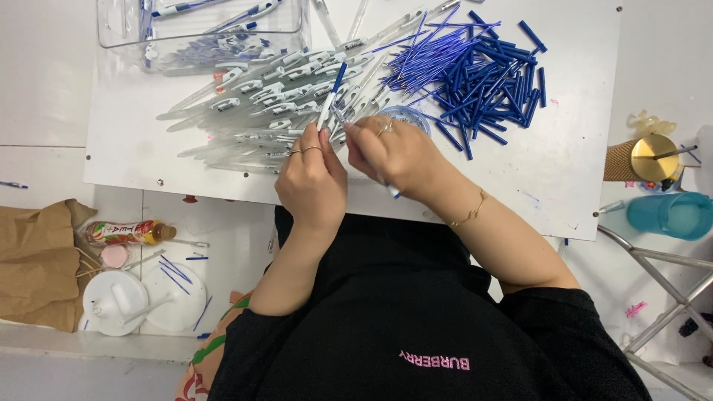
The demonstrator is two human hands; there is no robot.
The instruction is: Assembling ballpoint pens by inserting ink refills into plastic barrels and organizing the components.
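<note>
You work at a white desk (579,163) whose board is screwed down at its corners, with lower white surfaces to either side of it. Your left hand (312,182) has its grip closed round a clear pen with a blue tip (330,96), which angles up and away from you over the pile of clear pen barrels (260,111). Your right hand (390,156) sits just beside the left, fingers pinched together at the pen's lower end — what they pinch is too small to make out, though a bit of blue shows under the palm.

The heap of blue refills and caps (483,74) lies beyond your right hand, and a small round dish (407,115) is half hidden behind your knuckles. The clear plastic bin (200,30) at the far left is cut off by the top edge.

To your left, below the board, stand a brown paper bag (37,260), a small bottle (126,232) on its side and a white lidded cup (119,301) (a few blue sticks lie scattered there). To your right are a teal cup (672,215), a gold-lidded cup (642,158) and a metal frame (668,282).

Open board lies near the right edge and along the left margin — the near edge runs just under your wrists.
</note>
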